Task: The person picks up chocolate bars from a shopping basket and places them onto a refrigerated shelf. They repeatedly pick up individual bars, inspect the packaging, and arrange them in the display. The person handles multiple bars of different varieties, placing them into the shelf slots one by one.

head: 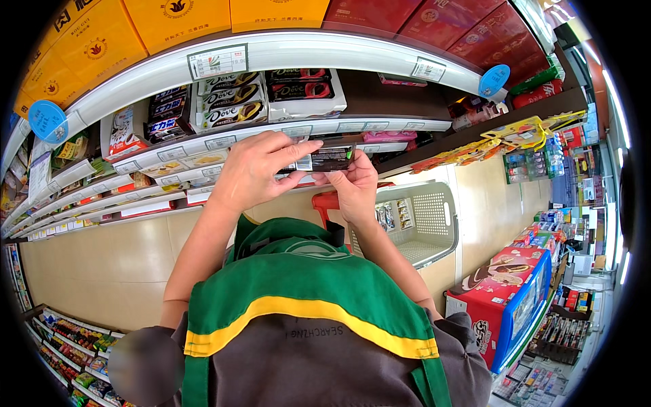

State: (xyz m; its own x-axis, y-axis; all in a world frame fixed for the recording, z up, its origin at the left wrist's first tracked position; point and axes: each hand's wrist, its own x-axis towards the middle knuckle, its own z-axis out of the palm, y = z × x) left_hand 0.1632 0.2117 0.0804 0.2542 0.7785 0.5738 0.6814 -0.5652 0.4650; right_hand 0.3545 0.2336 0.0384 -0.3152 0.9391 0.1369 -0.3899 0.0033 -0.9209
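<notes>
A dark wrapped bar (331, 158) with printed text and a barcode is held up between both hands in front of the shelves. My left hand (257, 165) grips its left end, index finger along the top edge and thumb below. At its right end, my right hand (358, 185) pinches the wrapper between thumb and fingers. Just beyond the hands, a white display box of Dove chocolate bars (231, 99) stands on the shelf beside a second Dove box (305, 96). To their left is a box of dark-wrapped bars (168, 114).
Below my right forearm a grey plastic basket (432, 203) holds boxes of small packets. A red stool-like object (323, 206) is partly hidden behind my right hand. Orange gift boxes (178, 20) and red ones (457, 25) fill the upper shelf. A red-and-blue freezer (501, 300) stands at right.
</notes>
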